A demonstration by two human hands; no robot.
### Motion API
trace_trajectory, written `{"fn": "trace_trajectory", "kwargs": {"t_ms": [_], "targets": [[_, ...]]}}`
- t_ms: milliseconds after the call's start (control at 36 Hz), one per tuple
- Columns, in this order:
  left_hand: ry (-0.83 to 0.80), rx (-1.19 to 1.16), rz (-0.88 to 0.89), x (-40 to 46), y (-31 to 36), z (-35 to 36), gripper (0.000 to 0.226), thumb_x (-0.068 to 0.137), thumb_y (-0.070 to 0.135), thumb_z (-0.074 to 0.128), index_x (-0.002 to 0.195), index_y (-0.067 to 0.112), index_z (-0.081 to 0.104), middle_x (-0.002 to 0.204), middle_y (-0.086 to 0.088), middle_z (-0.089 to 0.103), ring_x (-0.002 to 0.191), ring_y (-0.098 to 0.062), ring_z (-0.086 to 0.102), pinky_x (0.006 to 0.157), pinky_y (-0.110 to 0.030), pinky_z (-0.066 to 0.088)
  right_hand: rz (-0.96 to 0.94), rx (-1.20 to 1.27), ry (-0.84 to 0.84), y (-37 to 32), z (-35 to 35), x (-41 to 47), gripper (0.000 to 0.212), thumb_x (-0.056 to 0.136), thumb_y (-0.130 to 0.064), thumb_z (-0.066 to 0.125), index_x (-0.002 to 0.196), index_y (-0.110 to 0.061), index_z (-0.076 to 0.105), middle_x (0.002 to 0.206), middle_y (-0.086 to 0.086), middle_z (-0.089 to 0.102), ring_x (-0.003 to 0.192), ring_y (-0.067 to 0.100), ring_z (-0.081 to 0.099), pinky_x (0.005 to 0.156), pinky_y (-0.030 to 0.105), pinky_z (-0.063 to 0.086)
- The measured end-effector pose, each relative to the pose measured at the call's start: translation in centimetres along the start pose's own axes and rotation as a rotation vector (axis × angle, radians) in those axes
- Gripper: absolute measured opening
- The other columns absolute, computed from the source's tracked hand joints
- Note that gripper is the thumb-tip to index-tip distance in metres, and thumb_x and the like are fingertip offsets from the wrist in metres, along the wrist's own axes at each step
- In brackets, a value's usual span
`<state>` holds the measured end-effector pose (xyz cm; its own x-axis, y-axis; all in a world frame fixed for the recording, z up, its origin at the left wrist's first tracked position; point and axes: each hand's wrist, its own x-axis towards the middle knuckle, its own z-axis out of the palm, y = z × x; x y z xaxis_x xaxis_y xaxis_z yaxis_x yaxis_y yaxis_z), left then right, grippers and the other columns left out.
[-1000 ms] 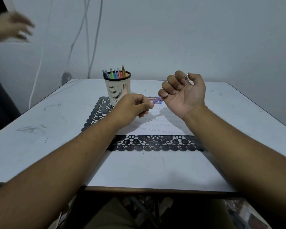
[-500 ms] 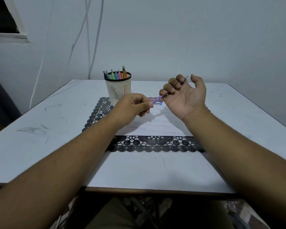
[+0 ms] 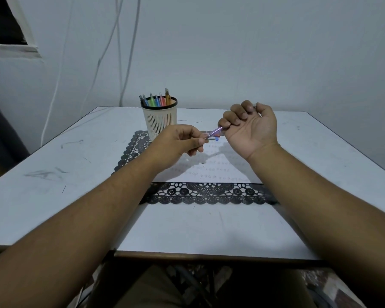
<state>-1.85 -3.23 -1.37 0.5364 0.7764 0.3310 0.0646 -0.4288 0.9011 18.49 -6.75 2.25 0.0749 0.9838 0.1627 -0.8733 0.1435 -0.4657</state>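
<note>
A purple pen [image 3: 214,132] is held in the air between both hands, above a white sheet of paper [image 3: 211,168]. My right hand [image 3: 250,127], palm toward me, curls its fingers round the pen's upper part. My left hand [image 3: 179,144] pinches the pen's lower end with thumb and fingertips. Most of the pen is hidden inside my right fist; a small tip shows by the thumb. The paper lies on a black lace mat [image 3: 207,193] in the middle of the white table [image 3: 53,174].
A cream mesh pen holder [image 3: 160,118] with several coloured pens stands at the mat's far left corner. More pens [image 3: 212,137] lie on the paper behind my hands. Cables hang down the wall behind. The table's front edge [image 3: 209,255] is close to me.
A person's hand at the upper left went out of view. My right hand's fingers loosened and closed again round the pen. My left hand has kept its pinch on the pen's end.
</note>
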Motion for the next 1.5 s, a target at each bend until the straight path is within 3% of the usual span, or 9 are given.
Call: {"fn": "trace_trajectory", "kwargs": {"t_ms": [389,667,861,944,1000,1139,1250,1361,1500], "targets": [[0.004,0.026,-0.013,-0.1,0.2,0.0,0.007,0.097,0.006,0.069,0.097,0.008,0.076,0.080,-0.004,0.074,0.070,-0.016,0.060,0.070,-0.025,0.053,-0.007,-0.027,-0.023,-0.1,-0.2,-0.1,0.014,0.082,-0.024,0.039,0.070,-0.019,0.034,0.064,-0.001,0.028,0.055,0.017,0.025,0.059,0.030,0.027],[0.015,0.085,0.002,-0.1,0.2,0.2,0.008,0.096,0.010,0.072,0.096,0.002,0.075,0.079,-0.003,0.075,0.068,-0.013,0.060,0.068,-0.023,0.053,0.025,-0.032,-0.036,-0.1,-0.2,-0.3,0.025,0.084,-0.037,0.049,0.071,-0.017,0.042,0.066,0.000,0.033,0.056,0.018,0.030,0.061,0.031,0.030],[0.045,0.147,0.021,0.1,1.4,-0.8,0.009,0.098,0.010,0.069,0.095,0.003,0.073,0.078,-0.002,0.073,0.068,-0.012,0.061,0.068,-0.026,0.052,0.081,-0.412,0.023,1.3,0.2,0.1,0.025,0.103,-0.013,0.046,0.081,-0.009,0.057,0.077,0.011,0.068,0.073,0.025,0.067,0.075,0.036,0.060],[0.048,0.286,0.008,0.2,1.9,-2.4,0.016,0.101,0.022,0.067,0.092,0.011,0.073,0.079,0.003,0.075,0.069,-0.007,0.062,0.068,-0.023,0.051,0.096,-0.657,0.018,2.0,-0.3,0.3,0.027,0.103,-0.019,0.048,0.085,-0.008,0.065,0.087,0.013,0.075,0.070,0.022,0.068,0.067,0.033,0.059],[0.073,0.377,-0.018,0.1,1.8,-4.2,0.023,0.103,0.032,0.063,0.087,0.017,0.072,0.080,0.005,0.075,0.069,-0.009,0.063,0.070,-0.025,0.051,0.124,-0.631,0.034,2.1,-0.5,0.6,0.025,0.103,-0.017,0.048,0.088,-0.006,0.065,0.090,0.017,0.076,0.066,0.023,0.069,0.061,0.032,0.060],[0.124,0.617,-0.165,-1.2,-1.0,-8.7,0.023,0.104,0.033,0.062,0.086,0.021,0.072,0.093,0.005,0.075,0.087,-0.019,0.071,0.083,-0.038,0.056,0.103,-0.613,0.059,2.1,-1.3,1.8,0.009,0.100,-0.001,0.056,0.094,0.002,0.061,0.094,0.024,0.076,0.074,0.029,0.075,0.067,0.032,0.063],[0.050,0.822,-0.133,-2.3,-3.5,-10.0,0.008,0.099,0.028,0.069,0.101,0.022,0.074,0.104,0.005,0.069,0.099,-0.016,0.064,0.084,-0.033,0.051,0.119,-0.887,-0.009,3.8,-1.6,2.5,0.015,0.095,0.010,0.056,0.088,0.000,0.063,0.085,0.017,0.069,0.068,0.021,0.067,0.065,0.027,0.059],[0.002,0.850,-0.091,-2.1,-4.0,-10.5,0.023,0.095,0.031,0.074,0.117,0.023,0.075,0.118,0.006,0.064,0.108,-0.014,0.060,0.083,-0.019,0.044,0.177,-1.110,-0.151,6.1,-1.2,3.1,0.010,0.091,0.009,0.066,0.086,0.001,0.067,0.084,0.018,0.070,0.080,0.027,0.071,0.081,0.034,0.063],[-0.070,0.880,-0.109,-2.4,-4.3,-10.7,0.038,0.096,0.030,0.074,0.132,0.019,0.072,0.145,-0.004,0.058,0.132,-0.022,0.053,0.114,-0.044,0.041,0.183,-1.109,-0.165,9.2,-0.1,3.7,0.016,0.089,0.012,0.068,0.083,-0.003,0.065,0.081,0.018,0.070,0.080,0.029,0.072,0.084,0.039,0.065]]}}
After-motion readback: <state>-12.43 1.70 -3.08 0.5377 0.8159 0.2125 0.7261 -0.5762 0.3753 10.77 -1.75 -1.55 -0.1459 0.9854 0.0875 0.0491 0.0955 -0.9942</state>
